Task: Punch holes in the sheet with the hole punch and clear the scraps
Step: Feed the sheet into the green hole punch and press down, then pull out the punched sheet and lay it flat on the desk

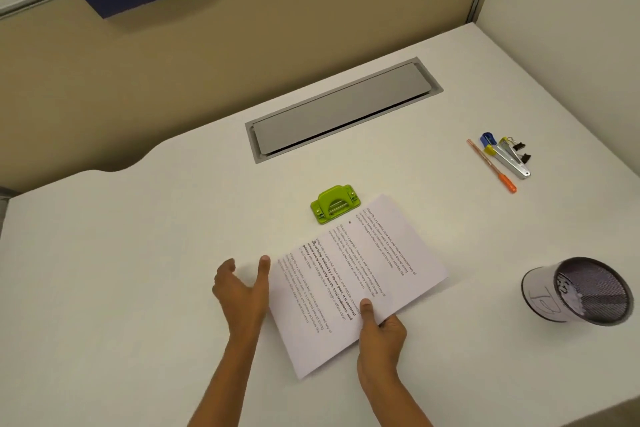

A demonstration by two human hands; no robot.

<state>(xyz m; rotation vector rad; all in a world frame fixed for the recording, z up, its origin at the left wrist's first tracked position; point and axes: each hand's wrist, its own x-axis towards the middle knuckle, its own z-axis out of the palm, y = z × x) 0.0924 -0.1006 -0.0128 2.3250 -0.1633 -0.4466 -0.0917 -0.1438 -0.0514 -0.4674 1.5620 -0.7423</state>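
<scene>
A printed white sheet (360,274) lies slanted on the white desk (138,253), with one small hole near its far edge. My right hand (379,329) pinches the sheet's near edge, thumb on top. My left hand (242,288) is open, its fingers spread, and touches the sheet's left edge. The green hole punch (335,204) stands just beyond the sheet's far left corner, apart from both hands.
A black mesh cup (585,291) with white scraps inside stands at the right. Far right lie an orange pen (491,165), a stapler remover, a blue sharpener and binder clips (509,152). A grey cable hatch (343,107) sits in the desk behind the punch.
</scene>
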